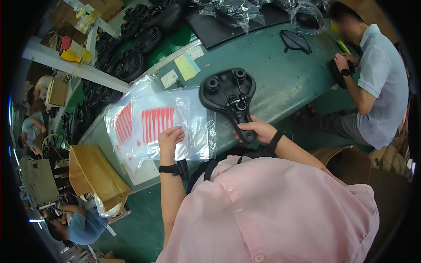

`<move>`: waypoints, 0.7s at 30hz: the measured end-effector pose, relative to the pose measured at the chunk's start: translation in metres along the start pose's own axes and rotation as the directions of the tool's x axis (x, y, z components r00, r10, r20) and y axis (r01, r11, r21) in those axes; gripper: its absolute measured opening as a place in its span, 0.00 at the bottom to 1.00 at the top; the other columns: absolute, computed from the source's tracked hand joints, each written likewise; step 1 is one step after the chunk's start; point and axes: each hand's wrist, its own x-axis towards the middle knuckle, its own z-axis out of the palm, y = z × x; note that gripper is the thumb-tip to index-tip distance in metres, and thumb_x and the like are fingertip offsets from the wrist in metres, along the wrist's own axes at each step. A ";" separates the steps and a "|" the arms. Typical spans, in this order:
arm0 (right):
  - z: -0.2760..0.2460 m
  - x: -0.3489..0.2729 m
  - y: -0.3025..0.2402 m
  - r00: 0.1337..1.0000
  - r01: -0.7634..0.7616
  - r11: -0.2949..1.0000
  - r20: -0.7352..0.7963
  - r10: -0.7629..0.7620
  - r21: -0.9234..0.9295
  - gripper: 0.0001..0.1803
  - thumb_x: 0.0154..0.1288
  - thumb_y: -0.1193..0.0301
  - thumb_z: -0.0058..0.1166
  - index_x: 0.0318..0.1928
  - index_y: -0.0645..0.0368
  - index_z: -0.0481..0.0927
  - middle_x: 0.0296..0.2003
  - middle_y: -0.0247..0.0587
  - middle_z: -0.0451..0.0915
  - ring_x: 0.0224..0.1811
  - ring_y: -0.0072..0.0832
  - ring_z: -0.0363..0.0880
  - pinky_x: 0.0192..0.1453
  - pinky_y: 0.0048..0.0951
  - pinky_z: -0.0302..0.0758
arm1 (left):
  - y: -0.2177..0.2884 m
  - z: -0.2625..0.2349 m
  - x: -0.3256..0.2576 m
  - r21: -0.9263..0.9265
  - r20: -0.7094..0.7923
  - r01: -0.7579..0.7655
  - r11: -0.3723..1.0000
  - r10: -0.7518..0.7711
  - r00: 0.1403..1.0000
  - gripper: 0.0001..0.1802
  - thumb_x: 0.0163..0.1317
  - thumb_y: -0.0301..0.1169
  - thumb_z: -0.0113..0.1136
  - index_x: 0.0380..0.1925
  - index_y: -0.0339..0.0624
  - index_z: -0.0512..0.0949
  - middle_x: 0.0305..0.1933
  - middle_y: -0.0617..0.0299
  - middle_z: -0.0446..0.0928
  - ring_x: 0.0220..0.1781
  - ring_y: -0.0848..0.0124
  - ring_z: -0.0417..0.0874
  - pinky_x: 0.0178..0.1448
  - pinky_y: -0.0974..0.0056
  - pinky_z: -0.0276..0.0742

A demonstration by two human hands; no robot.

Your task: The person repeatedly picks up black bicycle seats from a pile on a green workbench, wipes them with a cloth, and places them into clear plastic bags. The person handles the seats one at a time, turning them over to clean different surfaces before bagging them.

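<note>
Broadly, the long green bench (276, 81) carries a flat stack of clear plastic bags with red printing (197, 127); at their right is a black bicycle saddle (226, 94), underside up, its narrow nose held in the right hand's grip (261, 131). Over the bags, the left hand's grip (170, 138) half curls; whether it pinches anything, I cannot tell.

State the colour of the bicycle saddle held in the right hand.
The bicycle saddle in the right hand is mostly black, seen in the head view.

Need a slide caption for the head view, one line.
The right hand grips a black saddle by its nose, underside showing, with the left hand over clear red-printed plastic bags.
</note>
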 end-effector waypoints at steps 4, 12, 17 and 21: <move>0.034 0.049 0.002 0.981 0.163 0.983 0.116 -0.153 -0.080 0.22 0.60 0.72 0.60 0.54 0.60 0.71 0.46 0.36 0.77 0.48 0.24 0.76 0.51 0.28 0.73 | 0.002 0.001 0.015 0.136 0.056 -0.033 0.990 0.026 0.998 0.09 0.61 0.28 0.58 0.37 0.33 0.80 0.32 0.57 0.81 0.30 0.70 0.82 0.34 0.70 0.79; 0.074 0.085 -0.012 0.966 0.240 0.964 -0.071 -0.249 -0.117 0.19 0.60 0.71 0.59 0.50 0.63 0.71 0.37 0.40 0.80 0.33 0.27 0.81 0.38 0.29 0.80 | -0.003 0.084 0.014 0.803 0.188 -0.349 0.483 0.350 0.918 0.24 0.54 0.43 0.64 0.42 0.35 0.73 0.40 0.43 0.77 0.44 0.48 0.80 0.45 0.52 0.76; 0.052 0.071 -0.005 0.971 0.186 0.979 -0.137 -0.195 -0.081 0.17 0.65 0.64 0.54 0.47 0.64 0.71 0.35 0.47 0.80 0.28 0.32 0.81 0.31 0.31 0.80 | -0.044 0.088 0.041 0.741 0.187 -0.354 0.571 0.332 0.925 0.15 0.57 0.37 0.61 0.32 0.34 0.75 0.30 0.45 0.79 0.37 0.44 0.81 0.43 0.49 0.77; 0.039 0.050 0.000 0.970 0.200 0.979 -0.143 -0.194 0.029 0.19 0.65 0.65 0.53 0.49 0.66 0.70 0.36 0.50 0.79 0.28 0.34 0.81 0.29 0.33 0.79 | -0.037 0.056 0.047 0.286 0.177 -0.072 0.955 0.021 0.984 0.08 0.57 0.29 0.62 0.28 0.35 0.76 0.24 0.57 0.78 0.28 0.69 0.81 0.34 0.66 0.77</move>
